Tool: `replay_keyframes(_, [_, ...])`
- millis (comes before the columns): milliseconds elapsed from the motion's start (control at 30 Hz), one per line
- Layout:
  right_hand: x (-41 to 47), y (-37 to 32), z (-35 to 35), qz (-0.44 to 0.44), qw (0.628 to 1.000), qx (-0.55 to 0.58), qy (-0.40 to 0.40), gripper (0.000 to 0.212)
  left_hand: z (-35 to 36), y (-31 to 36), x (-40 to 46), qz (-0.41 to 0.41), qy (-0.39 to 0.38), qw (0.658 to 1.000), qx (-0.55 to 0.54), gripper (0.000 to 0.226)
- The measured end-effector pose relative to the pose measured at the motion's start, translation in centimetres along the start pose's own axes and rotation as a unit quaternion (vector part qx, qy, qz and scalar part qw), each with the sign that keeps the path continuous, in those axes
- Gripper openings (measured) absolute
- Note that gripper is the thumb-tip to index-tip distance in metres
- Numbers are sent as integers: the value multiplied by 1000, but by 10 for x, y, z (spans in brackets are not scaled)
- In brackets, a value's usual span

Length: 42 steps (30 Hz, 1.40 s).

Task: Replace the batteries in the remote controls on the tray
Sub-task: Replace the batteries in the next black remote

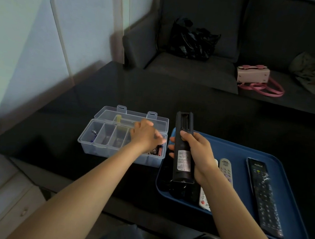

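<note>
Two hands (194, 153), four remotes (183, 148).

A: Background, upper half of frame. Dark grey sofa (195, 68) runs across the top. Crumpled black plastic bag (193, 40) at upper centre, on the seat against the backrest.

B: To its right?

A: Small pink handbag (253, 72) at upper right, pink straps (262, 89) trailing over the cushion edge. Grey and pale fabric (313, 72) heaped at far right edge.

B: Left side?

A: Pale wall (15, 34). White cabinet (6, 200) at lower left. Black table (135, 97) fills the middle.
</note>
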State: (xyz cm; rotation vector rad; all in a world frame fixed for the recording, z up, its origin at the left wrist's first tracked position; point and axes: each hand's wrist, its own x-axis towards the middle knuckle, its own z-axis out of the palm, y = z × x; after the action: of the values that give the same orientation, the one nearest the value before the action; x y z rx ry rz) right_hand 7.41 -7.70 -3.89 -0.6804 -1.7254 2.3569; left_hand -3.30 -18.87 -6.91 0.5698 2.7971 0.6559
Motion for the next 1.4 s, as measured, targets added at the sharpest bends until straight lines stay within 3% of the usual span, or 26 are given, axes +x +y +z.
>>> replay_keyframes(100, [0, 0, 0, 0, 1000, 4, -3, 20, 3, -5, 0, 30, 29, 999, -14, 24])
replay_keyframes(233, [-1, 1, 0, 2, 1000, 11, -11, 20, 2, -4, -8, 56, 95, 971, -212, 23])
replay_keyframes(333, [-1, 0, 0, 4, 1000, 7, -11, 22, -3, -2, -15, 82, 81, 963, -243, 17])
replay_keyframes(433, [-1, 0, 2, 1, 1000, 7, -13, 23, -4, -2, -13, 94, 64, 979, -169, 18])
replay_keyframes(533, [-1, -2, 4, -2, 1000, 3, -14, 22, -6, 1, -10, 94, 75, 993, 23, 22])
replay_keyframes(700, [-2, -4, 4, -7, 1000, 0, -12, 23, 0, 12, -11, 115, 74, 952, 273, 21])
replay_keyframes(900, [-3, -4, 1, -9, 1000, -8, -12, 21, 11, 13, -7, 16, 50, 984, 168, 21])
replay_keyframes(1100, [-4, -4, -2, -12, 1000, -7, -16, 18, 14, 13, -10, 63, 81, 972, 209, 18])
replay_keyframes(1200, [-3, -3, -4, -6, 1000, -5, -20, 17, 10, 9, -9, 69, 128, 982, 123, 15])
replay_keyframes(1267, [-2, -3, -5, 1, 1000, -2, -20, 17, 0, 9, -10, 67, 150, 986, -26, 14])
replay_keyframes(1400, [3, 1, -4, 9, 1000, 12, -15, 19, -19, 19, -17, 47, 137, 946, -289, 24])
